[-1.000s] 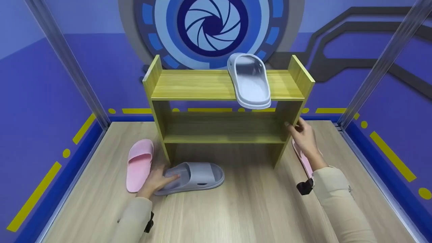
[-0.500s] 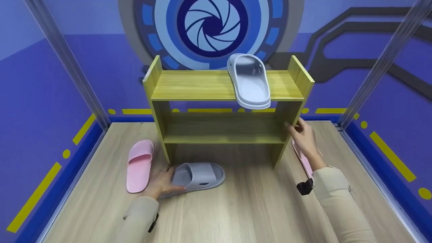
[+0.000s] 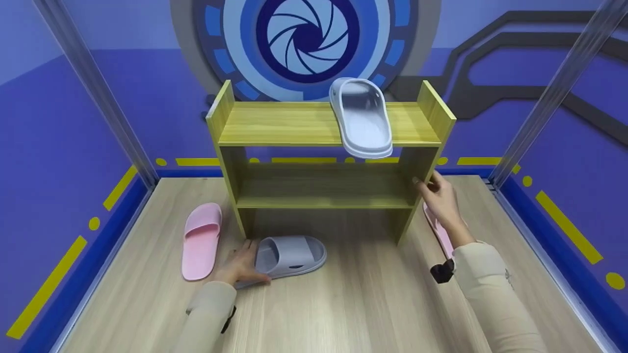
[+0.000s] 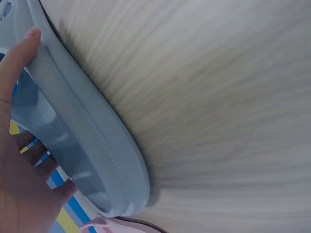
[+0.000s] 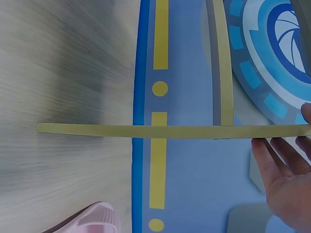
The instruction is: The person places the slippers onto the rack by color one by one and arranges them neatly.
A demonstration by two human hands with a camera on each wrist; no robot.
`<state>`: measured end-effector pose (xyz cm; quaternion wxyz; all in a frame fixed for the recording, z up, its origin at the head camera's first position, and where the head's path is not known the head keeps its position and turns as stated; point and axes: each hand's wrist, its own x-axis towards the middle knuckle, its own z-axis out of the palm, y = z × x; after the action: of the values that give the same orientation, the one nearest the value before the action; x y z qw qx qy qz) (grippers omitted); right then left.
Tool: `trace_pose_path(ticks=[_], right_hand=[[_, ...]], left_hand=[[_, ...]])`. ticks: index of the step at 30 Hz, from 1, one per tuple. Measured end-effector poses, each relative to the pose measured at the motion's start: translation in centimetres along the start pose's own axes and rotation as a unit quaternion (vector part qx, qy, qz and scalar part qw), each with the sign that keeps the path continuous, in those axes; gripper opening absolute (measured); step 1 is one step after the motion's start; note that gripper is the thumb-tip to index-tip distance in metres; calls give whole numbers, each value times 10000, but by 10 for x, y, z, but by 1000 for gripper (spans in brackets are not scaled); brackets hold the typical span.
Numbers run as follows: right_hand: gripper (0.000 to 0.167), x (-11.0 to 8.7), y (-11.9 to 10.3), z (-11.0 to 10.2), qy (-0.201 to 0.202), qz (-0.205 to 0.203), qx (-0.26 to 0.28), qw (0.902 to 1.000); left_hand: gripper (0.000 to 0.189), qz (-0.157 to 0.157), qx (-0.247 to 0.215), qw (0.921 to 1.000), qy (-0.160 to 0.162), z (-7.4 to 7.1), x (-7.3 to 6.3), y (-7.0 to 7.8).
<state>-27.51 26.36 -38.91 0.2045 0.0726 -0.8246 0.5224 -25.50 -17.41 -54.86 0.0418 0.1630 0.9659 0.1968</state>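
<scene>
In the head view, a grey slipper [image 3: 294, 256] lies sideways on the floorboard before the shoe rack, toe to the right. My left hand [image 3: 239, 264] grips its heel end across the width. The left wrist view has the thumb on the near rim of the slipper [image 4: 104, 138] and the fingers along the far side. My right hand [image 3: 441, 201] pinches the right side panel of the yellow wooden shoe rack [image 3: 284, 122], thumb inside and fingers outside. On the rack's top shelf a second grey slipper [image 3: 365, 122] overhangs the front edge.
A pink slipper [image 3: 202, 242] lies left of my left hand. Another pink slipper [image 3: 441, 235], partly hidden by my right arm, lies right of the rack. Blue printed walls [image 3: 54, 147] enclose the back and sides.
My left hand has shifted slightly right and lower along the heel of the grey slipper, which barely moved. My right hand stays on the rack panel.
</scene>
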Motion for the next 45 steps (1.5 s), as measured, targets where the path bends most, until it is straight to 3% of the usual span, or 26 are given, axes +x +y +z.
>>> trace_pose_path(ticks=[11, 16, 20, 24, 28, 36, 45], right_hand=[[36, 1, 1, 1, -27, 104, 48, 9999], [36, 2, 3, 1, -71, 37, 206, 9998], [37, 5, 11, 0, -83, 26, 264, 9996], [35, 10, 26, 0, -27, 73, 127, 9999], [34, 12, 34, 1, 52, 39, -9, 10000], [34, 12, 35, 1, 60, -6, 23, 10000], [33, 12, 34, 0, 81, 21, -9, 10000]], left_hand=[[109, -96, -48, 9997, -220, -4, 0, 1], [106, 66, 154, 9997, -190, -8, 0, 3], [104, 244, 46, 9996, -160, -16, 0, 6], [100, 461, -57, 9989, -115, -27, 2, 9], [97, 623, 254, 9977, -80, -40, 2, 15], [96, 1164, 521, 9918, -91, -72, 1, 32], [97, 1376, 470, 9893, -80, -105, 0, 48]])
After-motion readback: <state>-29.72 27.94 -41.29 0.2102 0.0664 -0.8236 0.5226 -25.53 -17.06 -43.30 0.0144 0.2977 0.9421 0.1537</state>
